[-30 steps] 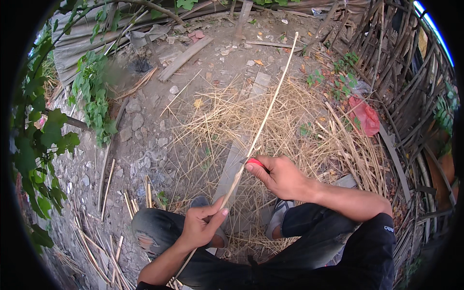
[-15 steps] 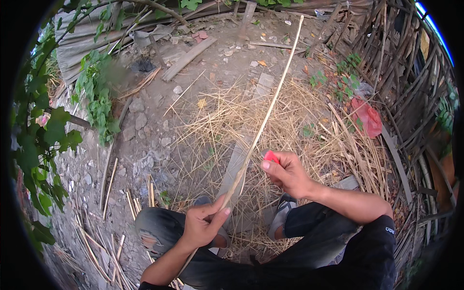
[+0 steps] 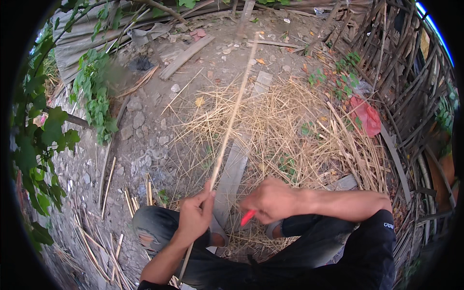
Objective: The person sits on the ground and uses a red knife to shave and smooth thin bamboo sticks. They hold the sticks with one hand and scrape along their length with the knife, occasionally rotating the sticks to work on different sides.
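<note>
A long, pale, thin stick (image 3: 233,116) slants up and away from my left hand (image 3: 193,220), whose fingers are closed around it. Its lower end runs down past my left wrist and forearm. Just to the right, my right hand (image 3: 276,200) is closed on a small red-handled tool (image 3: 248,217). Only the red part shows below my fingers; I cannot make out a blade. The red tool is apart from the stick, lower than my left thumb.
Straw-like shavings (image 3: 285,116) cover the ground ahead, with a grey plank (image 3: 232,169) among them. Cut sticks (image 3: 116,256) lie at lower left, beside my knee. A branch fence (image 3: 386,58) and a red plastic bag (image 3: 366,116) are on the right. Leafy vines (image 3: 53,140) hang at left.
My right hand has come down and left, turning so the red tool points downward. My left hand has risen slightly, and the stick's far tip has swung left.
</note>
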A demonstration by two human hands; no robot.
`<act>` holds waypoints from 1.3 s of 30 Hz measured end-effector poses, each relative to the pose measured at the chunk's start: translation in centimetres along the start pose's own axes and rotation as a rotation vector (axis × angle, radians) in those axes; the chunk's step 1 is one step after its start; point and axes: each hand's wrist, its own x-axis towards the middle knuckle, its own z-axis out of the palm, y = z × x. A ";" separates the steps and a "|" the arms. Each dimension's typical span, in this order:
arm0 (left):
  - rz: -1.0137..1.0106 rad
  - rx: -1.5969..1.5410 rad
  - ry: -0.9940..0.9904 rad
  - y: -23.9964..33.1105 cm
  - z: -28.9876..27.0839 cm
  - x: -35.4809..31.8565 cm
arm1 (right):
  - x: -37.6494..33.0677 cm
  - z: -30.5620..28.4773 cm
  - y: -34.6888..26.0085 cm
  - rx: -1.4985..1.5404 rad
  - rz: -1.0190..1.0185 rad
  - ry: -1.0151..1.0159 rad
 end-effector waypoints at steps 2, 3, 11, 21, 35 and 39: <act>-0.045 -0.047 0.075 -0.5 -1.0 0.5 | 0.1 0.9 -1.5 0.034 -0.039 -0.151; -0.009 -0.076 0.081 -1.3 -0.9 0.4 | 0.1 1.1 -1.8 0.050 -0.058 -0.225; 0.169 -0.049 -0.044 -0.1 0.6 -1.0 | -0.3 -6.4 5.9 0.049 0.532 0.599; 0.255 0.023 -0.114 1.1 1.2 -1.0 | -1.4 -5.4 5.8 -0.032 0.641 0.513; 0.310 0.056 -0.009 0.9 0.6 -0.9 | 1.4 -5.4 2.7 0.046 0.602 0.380; 0.288 0.088 -0.044 0.9 0.5 -0.9 | 0.9 -3.4 1.8 0.103 0.547 0.362</act>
